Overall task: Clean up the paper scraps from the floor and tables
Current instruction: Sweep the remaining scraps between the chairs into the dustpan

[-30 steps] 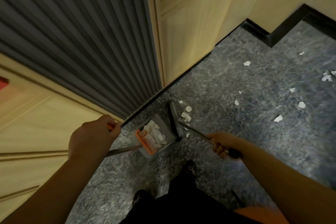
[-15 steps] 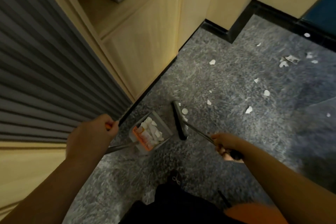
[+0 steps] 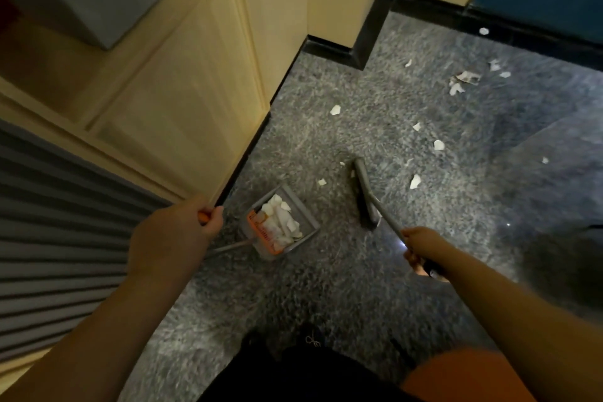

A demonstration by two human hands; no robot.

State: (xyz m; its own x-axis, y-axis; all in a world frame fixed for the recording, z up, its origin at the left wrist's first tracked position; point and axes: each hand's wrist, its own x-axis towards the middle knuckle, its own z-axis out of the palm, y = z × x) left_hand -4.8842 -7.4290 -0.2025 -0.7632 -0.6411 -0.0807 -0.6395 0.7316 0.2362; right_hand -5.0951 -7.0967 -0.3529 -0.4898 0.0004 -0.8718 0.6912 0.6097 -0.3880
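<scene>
A: What is held by the left hand?

B: The orange end of the dustpan handle is gripped by it, with the fingers curled tight around it. The dustpan is set on the gray floor, close to the wooden cabinet.

A: What is seen inside the dustpan?

B: A pile of white paper scraps is held in it, next to an orange comb strip.

A: And the right hand?

B: The broom stick is gripped by it, fingers wrapped around. The gray broom head is placed on the floor, just to the right of the dustpan and not touching it.

A: Is more paper seen?

B: Yes. 1 small scrap is found between the dustpan and the broom head. More loose scraps are spread out past the broom, and a bunch is left far off near the black baseboard.
</scene>
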